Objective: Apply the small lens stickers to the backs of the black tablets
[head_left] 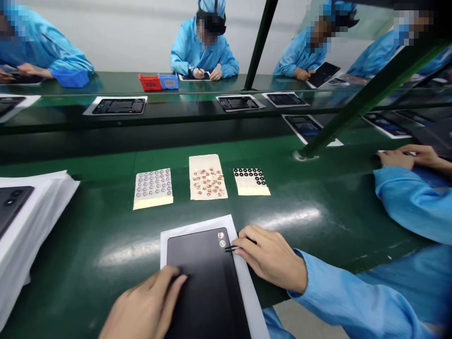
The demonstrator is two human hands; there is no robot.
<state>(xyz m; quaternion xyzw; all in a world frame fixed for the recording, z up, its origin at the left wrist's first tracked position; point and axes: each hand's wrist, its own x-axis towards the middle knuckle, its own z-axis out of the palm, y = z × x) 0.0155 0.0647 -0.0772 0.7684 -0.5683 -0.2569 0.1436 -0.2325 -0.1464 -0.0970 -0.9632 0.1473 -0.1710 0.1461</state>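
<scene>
while the right hand (271,256) pinches a pair of dark tweezers (231,248) between thumb and forefinger, the tips sit just beside the lower round opening (222,243) of a black panel (205,287); whether the tips meet cannot be told. the left hand (141,301) lies at the panel's left edge, thumb and forefinger slightly parted; whether it clasps the edge cannot be determined. the panel lies flat on a white sheet (247,289) on the green bench (88,226), below three cards of small parts (252,186).
</scene>
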